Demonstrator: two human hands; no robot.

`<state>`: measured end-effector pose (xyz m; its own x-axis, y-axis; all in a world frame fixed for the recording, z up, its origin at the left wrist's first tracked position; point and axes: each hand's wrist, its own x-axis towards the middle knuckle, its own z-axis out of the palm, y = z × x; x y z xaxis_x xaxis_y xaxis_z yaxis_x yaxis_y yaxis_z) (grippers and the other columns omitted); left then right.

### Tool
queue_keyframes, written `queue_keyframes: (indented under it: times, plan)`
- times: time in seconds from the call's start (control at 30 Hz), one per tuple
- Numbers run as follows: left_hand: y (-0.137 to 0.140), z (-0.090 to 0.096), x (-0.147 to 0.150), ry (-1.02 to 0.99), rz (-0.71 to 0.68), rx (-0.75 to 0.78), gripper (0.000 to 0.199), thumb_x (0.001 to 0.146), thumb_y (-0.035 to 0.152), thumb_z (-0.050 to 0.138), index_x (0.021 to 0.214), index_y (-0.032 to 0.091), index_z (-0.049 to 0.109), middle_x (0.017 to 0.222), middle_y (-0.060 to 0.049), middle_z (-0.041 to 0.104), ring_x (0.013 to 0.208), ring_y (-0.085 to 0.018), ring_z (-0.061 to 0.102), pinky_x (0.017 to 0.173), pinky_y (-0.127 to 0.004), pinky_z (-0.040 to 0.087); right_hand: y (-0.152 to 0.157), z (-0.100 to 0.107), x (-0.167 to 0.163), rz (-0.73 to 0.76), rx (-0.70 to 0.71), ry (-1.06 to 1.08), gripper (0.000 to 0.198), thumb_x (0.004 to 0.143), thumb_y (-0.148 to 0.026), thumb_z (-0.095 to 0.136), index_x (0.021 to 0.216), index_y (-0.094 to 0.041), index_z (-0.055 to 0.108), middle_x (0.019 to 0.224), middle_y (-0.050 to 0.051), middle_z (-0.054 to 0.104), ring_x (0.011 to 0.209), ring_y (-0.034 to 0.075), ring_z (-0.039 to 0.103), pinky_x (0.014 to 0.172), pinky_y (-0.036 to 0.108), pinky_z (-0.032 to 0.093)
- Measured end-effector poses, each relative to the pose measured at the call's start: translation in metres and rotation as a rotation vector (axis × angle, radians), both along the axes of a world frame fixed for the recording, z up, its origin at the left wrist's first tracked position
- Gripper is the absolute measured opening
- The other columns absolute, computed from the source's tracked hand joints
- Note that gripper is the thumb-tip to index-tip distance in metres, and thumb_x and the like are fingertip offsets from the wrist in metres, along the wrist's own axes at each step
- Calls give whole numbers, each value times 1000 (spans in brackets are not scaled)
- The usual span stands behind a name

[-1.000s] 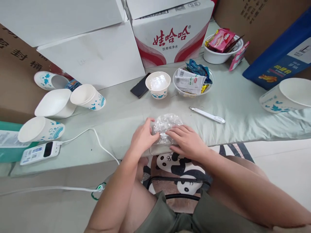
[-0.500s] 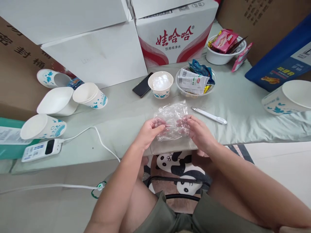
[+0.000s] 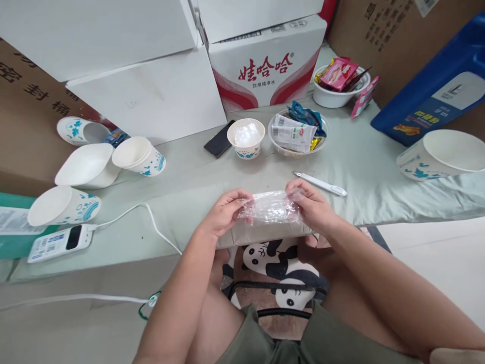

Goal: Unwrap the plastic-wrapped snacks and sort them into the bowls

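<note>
Both hands pinch 1 clear plastic bag [image 3: 271, 207] at the bench's near edge: left hand [image 3: 223, 215] on its left end, right hand [image 3: 312, 207] on its right. Risk: thin film may tear or slip if stretched harder.

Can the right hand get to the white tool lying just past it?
Probably yes. The white tool lies bare on the cloth just beyond the right hand, nothing between, but that hand and the left hand hold the plastic wrap.

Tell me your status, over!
Left hand and right hand both gripping the clear plastic wrap. Wrap stretched flat above the table edge. Nothing blocking.
</note>
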<state>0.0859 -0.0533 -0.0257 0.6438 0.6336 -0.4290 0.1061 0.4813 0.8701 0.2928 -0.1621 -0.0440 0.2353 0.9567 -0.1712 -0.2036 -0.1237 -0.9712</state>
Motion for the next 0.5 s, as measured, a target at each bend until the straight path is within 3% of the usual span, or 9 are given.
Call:
queue_keyframes:
  times: [0.1,0.2,0.3,0.37,0.4,0.43,0.5]
  plan:
    - [4,-1,1,-25,-9,24,22,70,40,69,71,18,67,77,-3,68,63,-13,59,62,-29,53,-3,2,9,107,88,-68,21,82,-37,52,73,-24,65,67,1,58,59,16,51,58,31,45]
    - [6,-5,2,78,-33,240,32,78,46,61,65,17,67,77,-6,68,70,-15,60,63,-28,49,-5,4,15,242,117,-326,38,90,-39,44,63,-22,65,76,6,65,74,21,61,77,39,50]
    - [7,-7,2,262,-119,505,17,76,34,67,74,17,69,81,-3,68,64,-12,53,59,-25,43,-5,6,14,59,83,-654,29,89,-41,57,67,-22,57,97,9,71,92,25,66,88,43,50]
    - [6,-6,2,273,-216,590,11,75,25,66,82,18,70,90,-3,70,66,-12,55,61,-25,44,-3,7,9,-57,115,-756,18,83,-40,66,85,-23,59,115,10,71,107,28,66,93,45,49]
    - [6,-5,1,246,-268,611,12,74,21,63,83,19,70,95,-3,70,70,-13,57,63,-26,45,-2,8,6,-48,125,-771,23,80,-40,69,95,-24,60,118,10,71,109,29,66,93,45,50]
    - [6,-4,1,214,-313,622,13,73,18,61,83,19,71,98,-4,71,75,-14,59,67,-26,47,0,10,1,14,118,-770,28,79,-39,70,101,-24,61,113,8,73,105,28,67,89,44,52]
    - [6,-1,0,165,-335,607,21,74,16,60,91,20,70,102,-5,71,83,-15,62,72,-28,49,3,13,-9,189,67,-730,17,78,-34,69,91,-26,63,84,1,73,77,23,67,69,37,51]
